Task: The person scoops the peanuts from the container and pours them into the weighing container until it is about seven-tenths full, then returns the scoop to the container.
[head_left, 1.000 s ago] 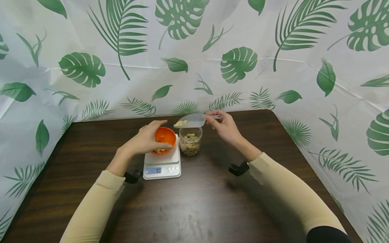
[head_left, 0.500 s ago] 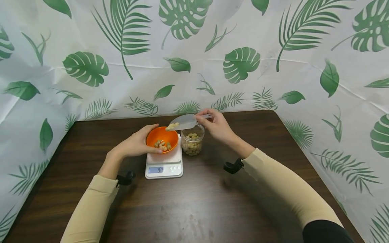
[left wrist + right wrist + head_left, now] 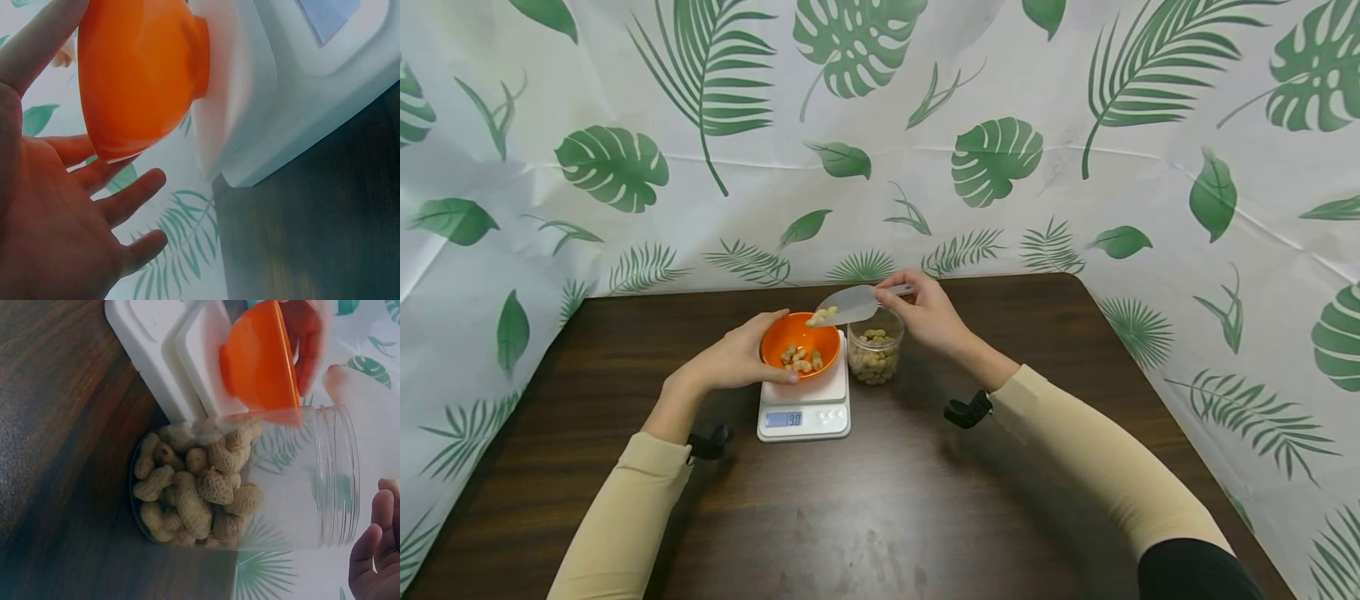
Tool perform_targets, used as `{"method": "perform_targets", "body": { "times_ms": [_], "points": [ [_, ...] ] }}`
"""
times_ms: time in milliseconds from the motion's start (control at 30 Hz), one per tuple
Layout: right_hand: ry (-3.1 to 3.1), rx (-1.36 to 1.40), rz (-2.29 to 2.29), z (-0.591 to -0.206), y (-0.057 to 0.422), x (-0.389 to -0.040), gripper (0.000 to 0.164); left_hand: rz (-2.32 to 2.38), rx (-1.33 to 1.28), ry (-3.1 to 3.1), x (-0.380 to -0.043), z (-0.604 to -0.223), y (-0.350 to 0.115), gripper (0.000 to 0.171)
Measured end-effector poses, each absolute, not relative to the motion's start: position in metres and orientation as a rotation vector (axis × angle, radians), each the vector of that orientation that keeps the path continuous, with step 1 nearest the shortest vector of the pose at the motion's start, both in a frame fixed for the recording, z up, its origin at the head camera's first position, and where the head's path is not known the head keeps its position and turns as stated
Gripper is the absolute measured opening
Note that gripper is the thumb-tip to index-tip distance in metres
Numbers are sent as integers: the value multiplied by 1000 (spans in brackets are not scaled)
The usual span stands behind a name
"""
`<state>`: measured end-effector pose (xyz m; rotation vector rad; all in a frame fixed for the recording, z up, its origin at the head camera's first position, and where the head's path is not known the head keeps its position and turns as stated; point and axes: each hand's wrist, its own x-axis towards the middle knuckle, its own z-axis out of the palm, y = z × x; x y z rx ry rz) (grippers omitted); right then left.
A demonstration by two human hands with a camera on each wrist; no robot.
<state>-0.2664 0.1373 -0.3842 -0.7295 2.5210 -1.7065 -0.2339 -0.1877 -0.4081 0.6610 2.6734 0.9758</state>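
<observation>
An orange bowl (image 3: 769, 343) with several peanuts (image 3: 801, 365) inside sits on the platform of a white kitchen scale (image 3: 808, 392). My left hand (image 3: 733, 354) holds the bowl's left side, its thumb along the near rim and forefinger towards the far rim; other fingers are spread in the left wrist view. My right hand (image 3: 925, 315) pinches the handle of a translucent scoop (image 3: 857, 305). More peanuts (image 3: 823, 316) lie at the scoop's tip, which is over the bowl's far right rim. Below the scoop stands an open clear jar (image 3: 287, 487), partly filled with peanuts in shells.
The jar stands directly right of the scale on a dark wooden table (image 3: 880, 508). A leaf-printed sheet (image 3: 895, 158) hangs behind the table's far edge. The scale's lit display (image 3: 784, 419) faces me.
My right hand has brought the scoop left, from over the jar to over the bowl's rim. My left hand has tipped the bowl's opening more towards view and shifted left around it.
</observation>
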Motion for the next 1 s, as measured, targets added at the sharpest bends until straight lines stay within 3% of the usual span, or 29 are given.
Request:
{"method": "perform_targets", "body": {
  "times_ms": [1000],
  "points": [
    [2644,-928,-1479,-356,146,-257,21,977,619,2675,-238,-409,-186,111]
  ]
}}
